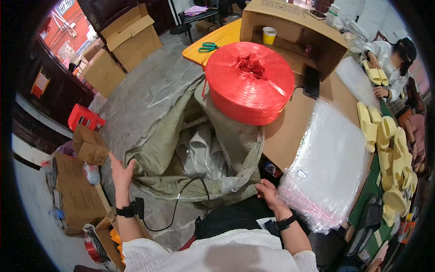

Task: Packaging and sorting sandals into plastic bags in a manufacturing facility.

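A large green woven sack [156, 147] gapes in front of me, its mouth spread wide. Inside lie several pale grey slippers [199, 145], some in clear plastic wrap. My left hand [121, 174] is at the sack's left edge, thumb and fingers apart. At the right edge of the sack, my right hand [268, 192] has its fingers closed on the woven cloth. A big roll of red plastic twine [249, 84] rests on the table just beyond the sack mouth. A black cable [174, 211] runs from my left wristband across the front of the sack.
Clear plastic bags [324, 163] lie stacked at the right, by several yellow slippers [394, 158]. A co-worker [387, 63] holds yellow slippers at the far right. Green scissors [208, 47], a cardboard box [290, 27] and a phone [311, 81] sit behind. Cartons [79, 195] stand left, near a red stool [84, 117].
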The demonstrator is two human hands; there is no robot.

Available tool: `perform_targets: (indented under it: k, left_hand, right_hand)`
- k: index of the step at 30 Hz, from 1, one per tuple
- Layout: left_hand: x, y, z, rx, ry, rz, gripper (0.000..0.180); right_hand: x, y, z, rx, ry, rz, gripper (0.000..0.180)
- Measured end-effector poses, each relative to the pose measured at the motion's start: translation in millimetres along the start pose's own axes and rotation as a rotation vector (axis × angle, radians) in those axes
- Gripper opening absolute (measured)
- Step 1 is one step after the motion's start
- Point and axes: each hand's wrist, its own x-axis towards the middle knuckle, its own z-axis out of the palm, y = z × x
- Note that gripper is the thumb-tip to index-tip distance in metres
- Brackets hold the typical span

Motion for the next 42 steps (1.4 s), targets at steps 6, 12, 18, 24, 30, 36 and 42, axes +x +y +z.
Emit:
perform_targets:
  k: [6, 12, 18, 24, 30, 36, 42]
  left_hand:
    - [-67.7, 131.6, -6.3, 0.28, 0.039, 0.813, 0.077]
    - [-145.3, 211.8, 41.8, 0.048, -0.584, 1.179, 0.064]
    - [-227.5, 296.3, 62.3, -0.125, -0.68, 1.553, 0.063]
    - [-288.1, 343.9, 132.9, -0.164, -0.776, 1.808, 0.063]
    - [-286.0, 325.0, 210.5, -0.045, -0.82, 1.796, 0.07]
    - [-289.6, 317.2, 231.8, -0.118, -0.807, 1.759, 0.073]
    - [-288.0, 314.0, 234.4, -0.09, -0.817, 1.737, 0.078]
  right_hand:
    - [-9.2, 3.0, 6.1, -0.109, -0.002, -0.071, 0.017]
    - [-48.4, -0.9, 13.3, -0.228, -0.102, -0.191, 0.04]
    - [-150.7, -52.5, -0.7, -0.479, -0.359, -0.409, 0.056]
    - [-247.1, -84.3, -62.2, -0.402, 0.14, -0.57, 0.039]
    - [-335.2, -72.1, -170.0, -0.652, 1.53, -0.704, 0.03]
    - [-375.5, -14.2, -301.6, -0.833, 1.706, -0.087, 0.061]
    - [-366.7, -19.6, -343.1, -0.962, 1.545, -0.04, 0.036]
